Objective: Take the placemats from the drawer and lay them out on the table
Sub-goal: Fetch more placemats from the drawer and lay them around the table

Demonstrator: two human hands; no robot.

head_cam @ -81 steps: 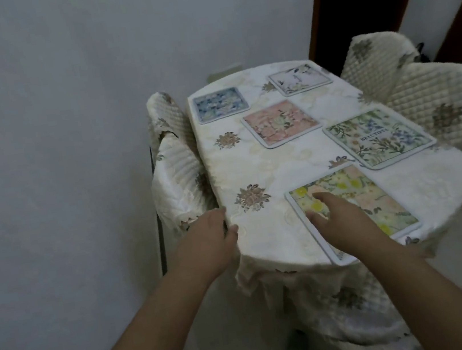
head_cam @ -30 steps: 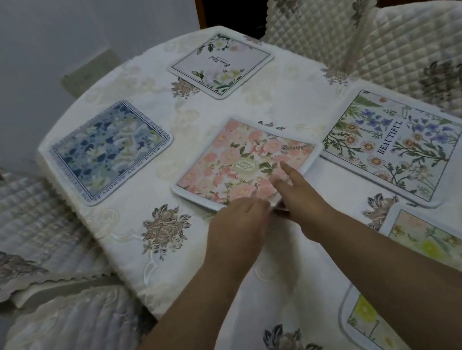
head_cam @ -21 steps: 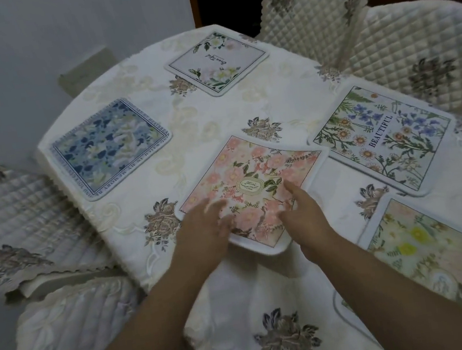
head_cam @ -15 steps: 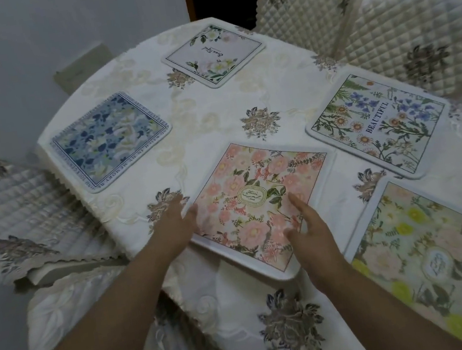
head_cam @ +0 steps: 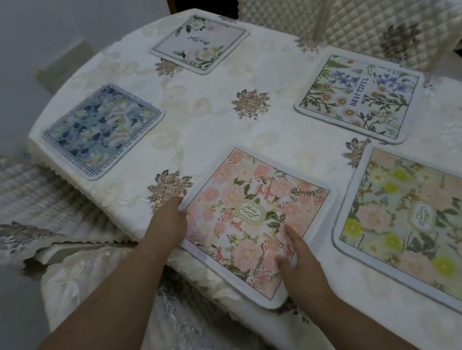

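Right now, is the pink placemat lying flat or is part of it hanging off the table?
Hanging off slightly: the pink placemat lies spread flat, but its near corner overhangs the table edge.

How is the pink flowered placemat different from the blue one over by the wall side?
The pink placemat lies at the near edge of the table, one corner hanging over it; the blue placemat lies farther back on the left. Both hands touch the pink one, the left hand at its left edge and the right hand resting on top; the blue one is untouched. Both are flowered, with rounded corners.
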